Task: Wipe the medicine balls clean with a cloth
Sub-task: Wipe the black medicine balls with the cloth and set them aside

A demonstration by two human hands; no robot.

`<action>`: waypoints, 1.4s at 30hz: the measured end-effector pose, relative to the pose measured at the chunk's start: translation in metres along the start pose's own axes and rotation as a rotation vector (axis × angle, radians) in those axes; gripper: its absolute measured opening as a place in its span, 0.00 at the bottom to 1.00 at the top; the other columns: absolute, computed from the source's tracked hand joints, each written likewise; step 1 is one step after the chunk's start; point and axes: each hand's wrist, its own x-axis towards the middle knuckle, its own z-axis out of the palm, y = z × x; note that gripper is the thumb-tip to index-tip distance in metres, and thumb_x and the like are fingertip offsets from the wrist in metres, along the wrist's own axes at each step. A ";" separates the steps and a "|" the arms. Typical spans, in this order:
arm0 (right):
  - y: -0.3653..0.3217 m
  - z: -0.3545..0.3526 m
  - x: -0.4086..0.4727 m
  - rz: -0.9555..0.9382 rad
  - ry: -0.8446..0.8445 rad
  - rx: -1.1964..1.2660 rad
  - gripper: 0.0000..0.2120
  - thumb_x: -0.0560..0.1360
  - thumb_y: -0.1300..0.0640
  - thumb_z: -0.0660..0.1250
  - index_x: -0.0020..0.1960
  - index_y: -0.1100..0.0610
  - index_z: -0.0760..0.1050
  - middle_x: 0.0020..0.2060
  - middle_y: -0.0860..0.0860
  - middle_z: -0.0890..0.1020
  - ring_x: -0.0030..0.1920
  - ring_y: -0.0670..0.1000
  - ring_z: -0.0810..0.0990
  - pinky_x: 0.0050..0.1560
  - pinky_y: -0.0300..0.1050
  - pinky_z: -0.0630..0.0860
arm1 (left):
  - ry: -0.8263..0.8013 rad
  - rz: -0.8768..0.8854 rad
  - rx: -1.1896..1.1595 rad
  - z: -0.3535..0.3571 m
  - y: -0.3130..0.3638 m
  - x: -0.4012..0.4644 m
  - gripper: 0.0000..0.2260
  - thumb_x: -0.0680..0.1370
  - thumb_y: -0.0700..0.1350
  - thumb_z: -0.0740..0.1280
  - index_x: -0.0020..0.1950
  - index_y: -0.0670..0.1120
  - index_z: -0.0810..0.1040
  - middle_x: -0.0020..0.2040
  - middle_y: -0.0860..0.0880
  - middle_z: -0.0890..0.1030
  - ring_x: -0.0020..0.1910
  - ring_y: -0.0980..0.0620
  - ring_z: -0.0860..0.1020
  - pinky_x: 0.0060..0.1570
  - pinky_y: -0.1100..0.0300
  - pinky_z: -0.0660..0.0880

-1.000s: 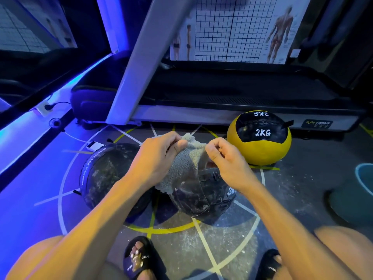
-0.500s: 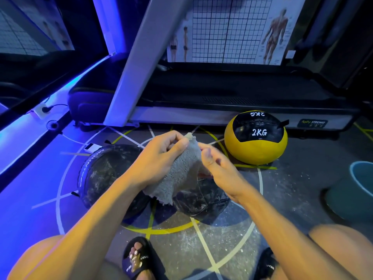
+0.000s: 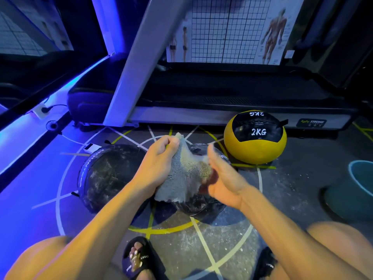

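Grey terry cloth [image 3: 185, 174] is hanging between the two hands, above the middle black ball [image 3: 198, 203], and it is not yet pressing on any ball. The left hand [image 3: 159, 164] is gripping the top edge of the cloth with curled fingers, the corner sticking up above the knuckles. The right hand [image 3: 224, 178] is blurred; its palm is looking open toward the cloth with the thumb up, and I cannot tell if the fingertips are pinching the fabric behind it.

Three medicine balls are lying on the floor [image 3: 292, 188]. The middle black ball is sitting directly under the cloth, at the centre of the painted circle. The large black ball [image 3: 109, 176] is touching or almost touching it on the left side, and white dusty marks are covering its skin. The yellow 2KG ball [image 3: 255, 138] is resting further back on the right, close to the treadmill base [image 3: 222, 116].

As I judge it, the person is arranging or folding the cloth — the step before the wiping stroke itself. The next move is probably calling for a pad of cloth gathered in one hand and pressed down on the middle ball, while the other hand is steadying the ball so it is not rolling away. A teal bucket [image 3: 361, 178] is standing at the right edge of the floor — perhaps for rinsing, but what is inside is not visible.
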 end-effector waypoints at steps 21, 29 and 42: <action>0.036 -0.035 0.000 0.085 0.347 -1.032 0.20 0.69 0.53 0.81 0.59 0.45 0.81 0.50 0.46 0.83 0.49 0.45 0.82 0.50 0.44 0.80 | -0.311 0.130 0.774 0.015 -0.062 0.007 0.05 0.75 0.54 0.75 0.45 0.56 0.81 0.46 0.55 0.76 0.45 0.55 0.76 0.50 0.53 0.75; 0.022 -0.076 -0.016 0.174 0.457 -1.083 0.09 0.74 0.54 0.74 0.36 0.54 0.80 0.30 0.48 0.79 0.31 0.44 0.75 0.31 0.39 0.69 | -0.481 -0.155 0.620 0.047 -0.116 0.020 0.04 0.78 0.51 0.74 0.48 0.52 0.83 0.45 0.56 0.83 0.46 0.59 0.80 0.53 0.60 0.76; 0.012 -0.134 -0.074 0.229 0.592 -1.144 0.06 0.76 0.54 0.72 0.41 0.53 0.80 0.34 0.49 0.83 0.34 0.44 0.80 0.32 0.40 0.71 | -0.168 -0.155 1.293 0.112 -0.133 0.077 0.32 0.72 0.78 0.61 0.53 0.50 0.72 0.46 0.49 0.81 0.48 0.43 0.81 0.41 0.52 0.73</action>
